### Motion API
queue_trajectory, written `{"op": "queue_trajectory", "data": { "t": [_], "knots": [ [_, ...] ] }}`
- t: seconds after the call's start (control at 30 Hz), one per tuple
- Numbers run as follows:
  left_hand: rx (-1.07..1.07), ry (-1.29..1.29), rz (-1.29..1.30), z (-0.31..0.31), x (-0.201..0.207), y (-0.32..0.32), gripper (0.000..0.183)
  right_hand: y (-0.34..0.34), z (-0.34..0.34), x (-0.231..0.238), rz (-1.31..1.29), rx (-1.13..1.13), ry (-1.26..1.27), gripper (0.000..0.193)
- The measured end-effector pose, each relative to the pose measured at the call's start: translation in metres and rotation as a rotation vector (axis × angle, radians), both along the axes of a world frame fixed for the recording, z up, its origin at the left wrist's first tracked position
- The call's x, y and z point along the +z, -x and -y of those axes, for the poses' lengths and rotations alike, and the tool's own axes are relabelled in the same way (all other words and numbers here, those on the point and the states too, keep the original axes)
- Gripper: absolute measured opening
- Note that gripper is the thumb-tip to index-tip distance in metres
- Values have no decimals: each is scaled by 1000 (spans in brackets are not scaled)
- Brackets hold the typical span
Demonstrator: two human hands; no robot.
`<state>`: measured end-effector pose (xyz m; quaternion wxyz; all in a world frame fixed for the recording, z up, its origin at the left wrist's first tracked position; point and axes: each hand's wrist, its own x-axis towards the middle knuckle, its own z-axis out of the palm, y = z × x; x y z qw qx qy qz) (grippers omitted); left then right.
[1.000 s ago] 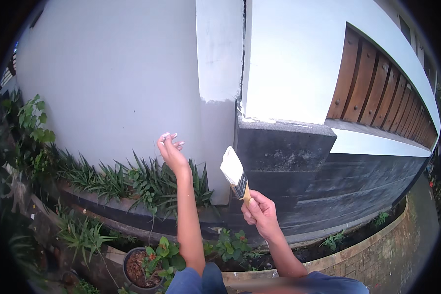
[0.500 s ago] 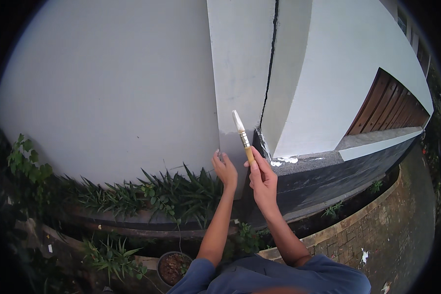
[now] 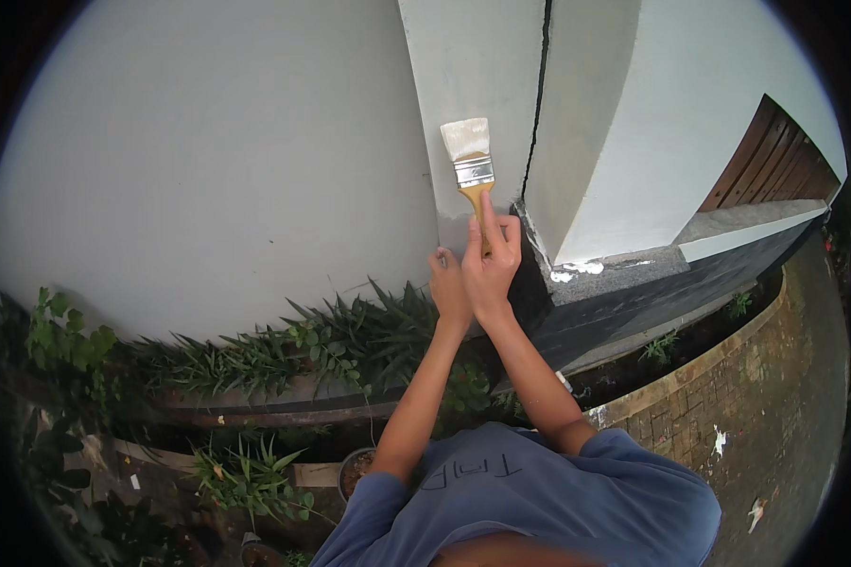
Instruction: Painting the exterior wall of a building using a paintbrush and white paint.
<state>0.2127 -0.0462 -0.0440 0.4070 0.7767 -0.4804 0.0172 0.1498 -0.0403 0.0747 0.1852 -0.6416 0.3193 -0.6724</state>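
A flat paintbrush [image 3: 473, 170], with whitish bristles, a silver metal band and a yellow wooden handle, is gripped in my right hand [image 3: 494, 269]. One finger lies stretched along its handle. The bristles point up, broad side toward me, over the pale column [image 3: 477, 57]; whether they touch it I cannot tell. Below the brush, the column's lower part has a darker grey patch [image 3: 453, 230]. My left hand [image 3: 451, 291] is close beside the right one, near the column's left edge, its fingers loosely bent and a little apart, with nothing visible in them.
A dark crack [image 3: 537, 113] runs down right of the column. White paint smears [image 3: 577, 271] mark the grey stone ledge [image 3: 624, 277]. Spiky green plants [image 3: 246, 364] line the wall [image 3: 208, 170]. A plant pot [image 3: 355, 470] stands low near my left arm; brick paving [image 3: 671, 416] lies right.
My right hand has raised the paintbrush and turned it from edge-on to broad side. My left hand has moved up and closer to the right one. The view has shifted slightly.
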Motion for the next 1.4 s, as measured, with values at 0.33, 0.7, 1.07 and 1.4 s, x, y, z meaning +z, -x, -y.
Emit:
{"op": "queue_trajectory", "data": {
  "t": [0.33, 0.7, 1.07, 1.4],
  "knots": [
    [-126, -19, -28, -1, 8, -6, 75, -16, 23, 27, 66, -136, 160, 36],
    [-70, -16, -41, -6, 5, -8, 57, -8, 8, -43, -53, -120, -19, 36],
    [-157, -20, -51, -16, 15, -10, 65, -3, 4, -19, 26, -97, 54, 34],
    [-144, -35, -66, -14, 17, -9, 62, 7, 0, -76, -83, 3, -150, 39]
  ]
}}
